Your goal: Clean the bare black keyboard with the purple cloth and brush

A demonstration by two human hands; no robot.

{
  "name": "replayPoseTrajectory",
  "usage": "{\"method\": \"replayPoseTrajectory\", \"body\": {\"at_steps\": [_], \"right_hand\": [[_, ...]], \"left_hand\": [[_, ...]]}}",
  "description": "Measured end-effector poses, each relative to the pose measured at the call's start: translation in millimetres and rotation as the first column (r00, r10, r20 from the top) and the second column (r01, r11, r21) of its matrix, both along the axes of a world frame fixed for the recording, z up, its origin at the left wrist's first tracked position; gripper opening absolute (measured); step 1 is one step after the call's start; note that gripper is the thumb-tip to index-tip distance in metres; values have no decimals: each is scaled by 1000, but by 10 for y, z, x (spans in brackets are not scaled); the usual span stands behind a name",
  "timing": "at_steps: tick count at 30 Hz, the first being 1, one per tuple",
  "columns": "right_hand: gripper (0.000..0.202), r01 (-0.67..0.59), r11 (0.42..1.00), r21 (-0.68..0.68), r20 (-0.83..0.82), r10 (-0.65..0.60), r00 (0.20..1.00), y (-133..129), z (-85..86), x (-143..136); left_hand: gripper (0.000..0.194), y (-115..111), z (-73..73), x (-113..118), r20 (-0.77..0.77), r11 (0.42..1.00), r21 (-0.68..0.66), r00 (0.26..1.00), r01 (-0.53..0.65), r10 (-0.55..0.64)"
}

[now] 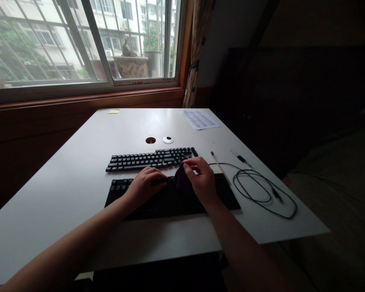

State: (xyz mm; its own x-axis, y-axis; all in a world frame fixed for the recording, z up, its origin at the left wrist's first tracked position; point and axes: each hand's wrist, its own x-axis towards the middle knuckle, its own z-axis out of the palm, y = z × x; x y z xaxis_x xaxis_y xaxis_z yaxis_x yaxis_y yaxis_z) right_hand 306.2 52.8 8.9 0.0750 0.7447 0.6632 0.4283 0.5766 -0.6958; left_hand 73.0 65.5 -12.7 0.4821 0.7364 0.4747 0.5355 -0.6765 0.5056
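Note:
In front of me lies a black keyboard base (158,207) with a few keycaps (119,184) in its top left rows. My right hand (200,178) pinches a dark purple cloth (182,180) above the right half of the base. My left hand (146,182) rests over the base's upper middle, its thumb and fingers drawn together around something dark close to the cloth. What sits between those fingertips is too dark to make out. Beyond both hands, loose black keycaps (134,160) stand in rows in keyboard order on the white table.
To the right lie a coiled black cable (252,198), a thin stick with a dark tip (217,160) and a small wire-ended tool (241,158). Farther back are a printed sheet (200,119), a yellow note (113,111), a round table hole (150,140) and its cover (168,140).

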Motion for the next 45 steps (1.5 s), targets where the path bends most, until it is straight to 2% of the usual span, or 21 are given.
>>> {"method": "replayPoseTrajectory", "body": {"at_steps": [4, 9, 19, 27, 36, 45], "right_hand": [[3, -108, 994, -34, 124, 112, 986, -10, -29, -42], [5, -184, 983, -19, 193, 184, 964, -37, -30, -84], [13, -287, 958, -12, 213, 283, 935, -26, -147, -121], [19, -345, 939, -9, 207, 339, 918, -11, -181, -98], [13, -348, 935, 70, 246, 321, 914, -34, -135, -90], [13, -273, 956, 108, 289, 232, 929, -53, -97, -69]], "left_hand": [[14, -49, 68, -11, 131, 993, -113, 991, 17, -2], [14, -89, 113, -12, 168, 986, -163, 986, 21, 7], [10, -120, 114, 24, 197, 989, -147, 980, 20, 9], [12, -151, 137, 30, 239, 972, -236, 968, -16, 74], [16, -158, 135, 34, 276, 949, -314, 958, 18, 73], [26, -126, 148, 4, 397, 904, -426, 904, 30, 157]]}}
